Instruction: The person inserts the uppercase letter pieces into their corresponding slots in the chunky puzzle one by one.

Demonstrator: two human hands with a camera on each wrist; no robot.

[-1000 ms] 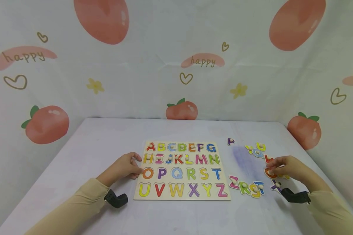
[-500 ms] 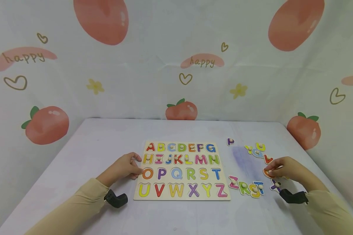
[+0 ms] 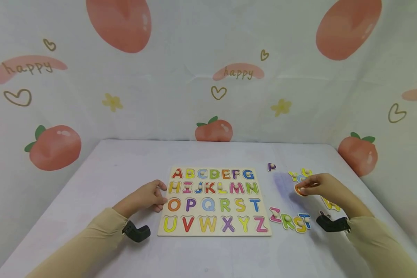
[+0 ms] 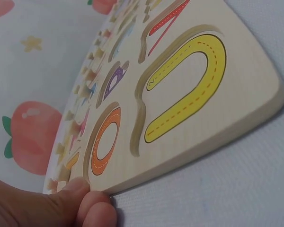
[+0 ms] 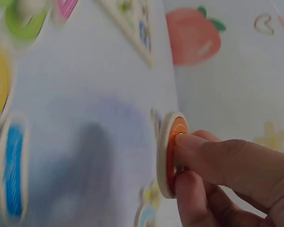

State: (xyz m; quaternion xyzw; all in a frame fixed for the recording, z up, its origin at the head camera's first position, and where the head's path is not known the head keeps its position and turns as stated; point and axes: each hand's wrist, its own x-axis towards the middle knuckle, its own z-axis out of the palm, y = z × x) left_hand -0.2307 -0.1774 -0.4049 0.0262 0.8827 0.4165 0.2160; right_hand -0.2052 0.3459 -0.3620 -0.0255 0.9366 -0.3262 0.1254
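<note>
The wooden alphabet puzzle board [image 3: 215, 211] lies flat on the table. Its upper two rows hold knobbed letters; the O-to-Z recesses below show printed letters. My left hand [image 3: 146, 197] grips the board's left edge, thumb [image 4: 73, 189] on top beside the O recess [image 4: 106, 142] and fingers at the side. Between thumb and fingertips, my right hand [image 3: 321, 189] pinches the orange letter O piece [image 5: 173, 156] by its knob, raised above the table right of the board. In the head view, the O overlaps the loose pieces behind it, and the hand hides part of them.
Loose letters Z [image 3: 275, 214], R [image 3: 287, 221], S [image 3: 300, 224] and T [image 3: 304, 219] lie by the board's right side. Purple P [image 3: 271, 166], yellow Y [image 3: 293, 176] and U [image 3: 306, 172] are farther back. A yellow W [image 3: 331, 203] sits under the right forearm.
My right hand has picked up the orange O from among the right-hand pieces and moved it left and away from me. The left hand stays at the board's edge.
</note>
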